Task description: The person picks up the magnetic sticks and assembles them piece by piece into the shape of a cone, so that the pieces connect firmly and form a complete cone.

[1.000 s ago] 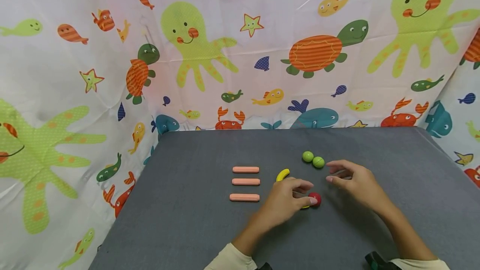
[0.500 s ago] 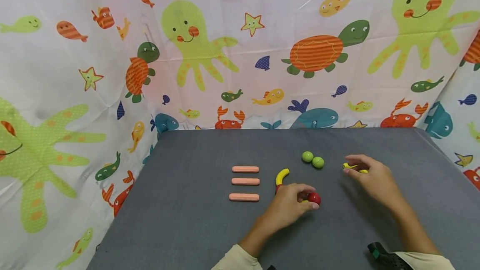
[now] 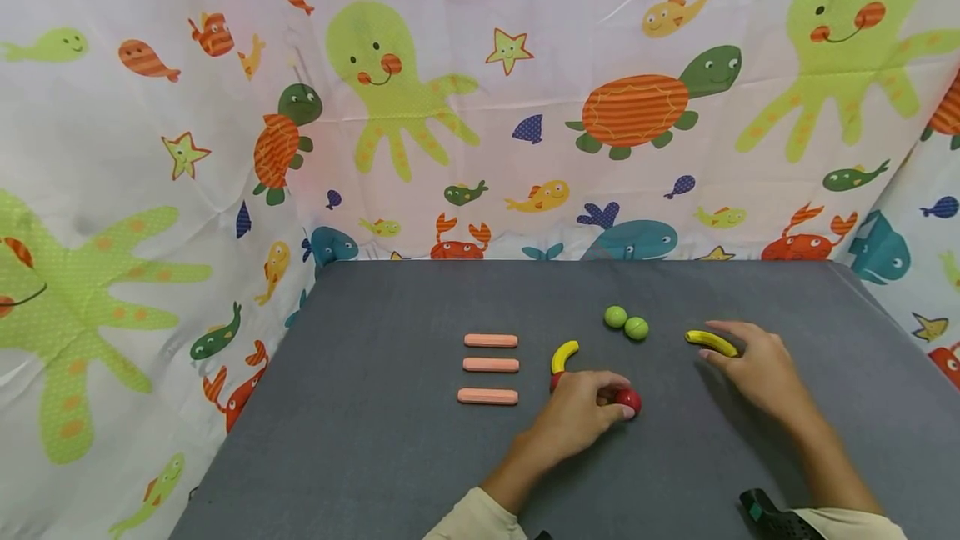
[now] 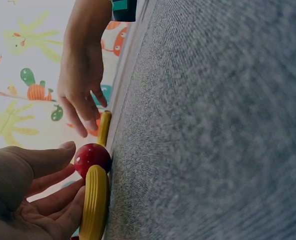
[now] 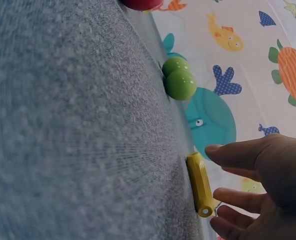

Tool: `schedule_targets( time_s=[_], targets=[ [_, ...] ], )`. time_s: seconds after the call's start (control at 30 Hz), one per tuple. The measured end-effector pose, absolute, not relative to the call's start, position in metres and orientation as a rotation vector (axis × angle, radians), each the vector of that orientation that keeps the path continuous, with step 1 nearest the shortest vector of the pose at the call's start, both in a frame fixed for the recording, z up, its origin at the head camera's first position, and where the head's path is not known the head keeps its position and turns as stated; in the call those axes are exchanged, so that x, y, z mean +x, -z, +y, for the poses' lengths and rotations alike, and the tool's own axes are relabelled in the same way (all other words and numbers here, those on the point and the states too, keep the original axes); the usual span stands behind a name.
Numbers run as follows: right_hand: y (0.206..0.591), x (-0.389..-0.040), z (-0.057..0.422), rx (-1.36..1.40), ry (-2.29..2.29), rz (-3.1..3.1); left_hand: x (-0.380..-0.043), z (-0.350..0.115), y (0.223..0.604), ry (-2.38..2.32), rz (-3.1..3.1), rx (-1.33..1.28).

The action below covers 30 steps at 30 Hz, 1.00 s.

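In the head view, my left hand (image 3: 576,408) is beside a red ball (image 3: 628,401), with thumb and forefinger loosely about its near side. The left wrist view shows a ridged yellow toy banana (image 4: 94,202) close to its lower fingers; whether they touch it is unclear. My right hand (image 3: 763,365) is at another yellow toy banana (image 3: 711,343), which lies on the cloth; thumb and fingers stand apart around it. In the right wrist view, a gap separates the thumb from this banana (image 5: 200,185). A third banana (image 3: 564,356) lies behind my left hand.
Two green balls (image 3: 626,322) sit together behind the hands. Three pink sticks (image 3: 491,365) lie in a column to the left. A dark red thing (image 3: 555,380) shows partly behind my left hand. A patterned sea-animal curtain (image 3: 517,148) borders the grey table (image 3: 360,440).
My right hand has moved right, carried a banana into view and loosened around it on the cloth. My left hand has shifted slightly right and down beside the red ball.
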State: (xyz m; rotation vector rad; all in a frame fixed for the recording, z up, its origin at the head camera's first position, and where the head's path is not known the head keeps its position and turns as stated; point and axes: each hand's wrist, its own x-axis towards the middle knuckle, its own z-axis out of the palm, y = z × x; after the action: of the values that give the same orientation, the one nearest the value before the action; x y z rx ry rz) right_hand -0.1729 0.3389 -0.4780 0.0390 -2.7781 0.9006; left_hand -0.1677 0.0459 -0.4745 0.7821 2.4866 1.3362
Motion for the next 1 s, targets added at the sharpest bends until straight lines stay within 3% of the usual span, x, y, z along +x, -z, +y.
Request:
schedule_targets(
  time_s=[1.0],
  targets=[
    [0.469,-0.176,0.328,0.05,-0.929,-3.028,-0.17,0.044,0.472,-1.144,2.617,0.841]
  ],
)
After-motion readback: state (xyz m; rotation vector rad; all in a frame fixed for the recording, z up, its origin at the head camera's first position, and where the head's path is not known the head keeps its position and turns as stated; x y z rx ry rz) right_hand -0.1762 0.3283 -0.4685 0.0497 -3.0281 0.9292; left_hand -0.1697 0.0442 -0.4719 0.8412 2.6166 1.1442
